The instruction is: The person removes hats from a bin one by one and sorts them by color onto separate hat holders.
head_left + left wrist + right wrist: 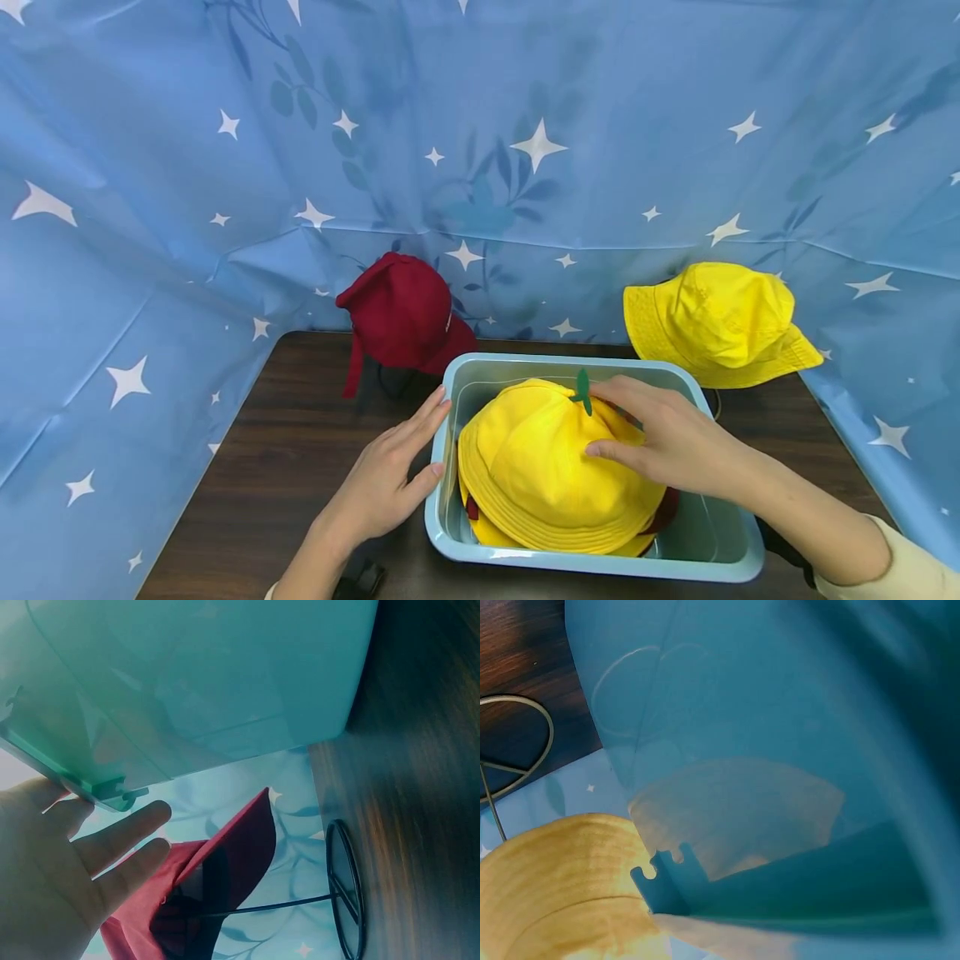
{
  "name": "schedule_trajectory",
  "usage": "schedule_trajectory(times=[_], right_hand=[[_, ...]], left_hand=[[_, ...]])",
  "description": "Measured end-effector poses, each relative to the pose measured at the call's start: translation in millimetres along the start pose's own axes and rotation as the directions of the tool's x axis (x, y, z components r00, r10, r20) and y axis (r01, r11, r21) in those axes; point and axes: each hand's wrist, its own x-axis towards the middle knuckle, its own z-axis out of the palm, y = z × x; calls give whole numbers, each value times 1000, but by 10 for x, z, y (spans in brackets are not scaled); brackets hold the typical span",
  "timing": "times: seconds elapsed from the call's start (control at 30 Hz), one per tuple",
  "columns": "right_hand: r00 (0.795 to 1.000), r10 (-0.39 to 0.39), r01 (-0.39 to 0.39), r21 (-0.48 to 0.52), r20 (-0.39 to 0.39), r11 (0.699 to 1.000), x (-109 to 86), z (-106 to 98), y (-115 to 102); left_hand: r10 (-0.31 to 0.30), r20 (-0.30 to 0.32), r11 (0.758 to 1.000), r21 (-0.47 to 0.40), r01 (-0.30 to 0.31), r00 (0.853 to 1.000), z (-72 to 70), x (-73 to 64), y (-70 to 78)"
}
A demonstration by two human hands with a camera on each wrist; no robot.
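A yellow hat point(555, 475) with a green leaf point(582, 393) on its crown lies brim-down inside a light blue plastic bin point(585, 565). Under it, bits of dark red fabric point(664, 510) and another yellow edge peek out. My right hand point(671, 429) rests over the right side of the crown, thumb and fingers spread apart. At the bin's left rim, my left hand point(386, 467) touches with extended fingers. The left wrist view shows that hand point(52, 862) below the bin's wall point(225, 675). My right hand is hidden in the right wrist view.
A dark red cap point(401, 312) hangs on a black wire stand point(345, 892) at the back left. The yellow bucket hat point(716, 321) at the back right sits on another wire stand point(525, 761). A starry blue cloth point(480, 150) surrounds the dark wooden table point(270, 467).
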Motion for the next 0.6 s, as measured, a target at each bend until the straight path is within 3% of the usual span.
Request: schedule_trajectory(times=[0.6], right_hand=[[997, 64, -53, 222, -43, 974, 28, -92, -21]], left_hand=[[-7, 1, 1000, -15, 7, 1000, -9, -4, 8]])
